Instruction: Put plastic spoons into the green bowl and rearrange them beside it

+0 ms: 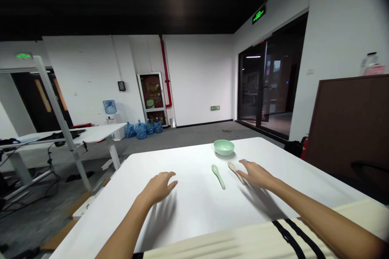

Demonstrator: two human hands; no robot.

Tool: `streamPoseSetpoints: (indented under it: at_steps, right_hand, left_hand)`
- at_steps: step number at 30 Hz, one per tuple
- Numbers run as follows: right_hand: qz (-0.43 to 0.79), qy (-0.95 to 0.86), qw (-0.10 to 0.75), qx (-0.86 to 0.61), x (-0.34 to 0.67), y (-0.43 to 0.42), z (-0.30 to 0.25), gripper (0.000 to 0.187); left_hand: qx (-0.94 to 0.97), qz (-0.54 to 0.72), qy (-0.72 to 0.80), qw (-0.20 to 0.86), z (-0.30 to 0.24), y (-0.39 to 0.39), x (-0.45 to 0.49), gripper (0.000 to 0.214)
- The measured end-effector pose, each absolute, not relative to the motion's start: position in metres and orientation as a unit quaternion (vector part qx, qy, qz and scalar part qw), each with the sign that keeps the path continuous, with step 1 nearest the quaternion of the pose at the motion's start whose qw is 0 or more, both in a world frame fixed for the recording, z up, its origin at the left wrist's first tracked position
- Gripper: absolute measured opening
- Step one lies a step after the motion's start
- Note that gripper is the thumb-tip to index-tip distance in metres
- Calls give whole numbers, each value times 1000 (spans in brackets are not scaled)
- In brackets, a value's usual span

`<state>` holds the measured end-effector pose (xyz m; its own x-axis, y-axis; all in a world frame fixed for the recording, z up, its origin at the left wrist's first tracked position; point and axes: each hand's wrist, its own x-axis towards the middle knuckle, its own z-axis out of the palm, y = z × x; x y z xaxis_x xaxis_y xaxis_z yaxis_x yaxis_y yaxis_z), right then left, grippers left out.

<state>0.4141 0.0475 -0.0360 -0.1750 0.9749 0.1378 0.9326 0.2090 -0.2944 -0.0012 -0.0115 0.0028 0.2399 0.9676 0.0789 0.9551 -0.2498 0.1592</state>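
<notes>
On the white table point(188, 218) lie a pale green spoon point(219, 176) and a beige spoon point(235, 170), side by side, with a pale green bowl point(224, 147) standing just beyond them. My right hand point(256, 174) hovers palm down right next to the beige spoon, its fingertips touching or nearly touching the handle; the fingers are stretched out and hold nothing. My left hand point(158, 188) hangs low over the table well to the left of the spoons, fingers loosely extended and empty.
A cream cloth with black stripes point(273, 234) lies along the table's near edge. A brown panel point(349, 125) stands at the right. Another white desk point(60, 135) and blue water bottles point(142, 128) are at the back left; glass doors point(267, 89) at the right.
</notes>
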Motion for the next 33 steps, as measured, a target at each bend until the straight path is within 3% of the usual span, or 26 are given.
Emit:
streamPoseSetpoints:
  at_steps: [17, 33]
  right_hand:
    - [78, -754, 137, -638, 402, 70, -28, 56]
    - [59, -729, -46, -680, 395, 117, -67, 37]
  left_hand:
    - [791, 86, 604, 46, 5, -13, -2, 54]
    - [788, 88, 608, 46, 5, -12, -3, 52]
